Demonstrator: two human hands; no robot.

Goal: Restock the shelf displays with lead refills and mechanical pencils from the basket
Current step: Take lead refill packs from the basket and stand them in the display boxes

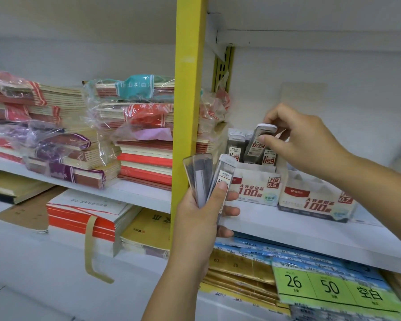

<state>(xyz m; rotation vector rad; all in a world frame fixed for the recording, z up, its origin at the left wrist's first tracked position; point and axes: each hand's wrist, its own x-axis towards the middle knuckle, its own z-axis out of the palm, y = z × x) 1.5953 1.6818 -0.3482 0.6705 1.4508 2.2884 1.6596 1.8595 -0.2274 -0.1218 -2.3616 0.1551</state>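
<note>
The right hand (301, 140) is pinching a slim grey plastic lead refill case (256, 144) by its white cap, its long axis tilting down-left into the white cardboard HB 0.5 display box (255, 188) directly beneath. The left hand (199, 218) is waiting just beside the box, gripping a fan of spare refill cases (206, 177).

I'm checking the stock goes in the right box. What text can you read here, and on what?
"HB 0.5", "100": left display box
"0.7", "100": right display box
"0.5", "100": refill case in the right hand
"26", "50", "空白": green sign
"作业本(白)": teal wrapper
Refill cases in the left hand, small print on boxes: too blurred to read.
</note>
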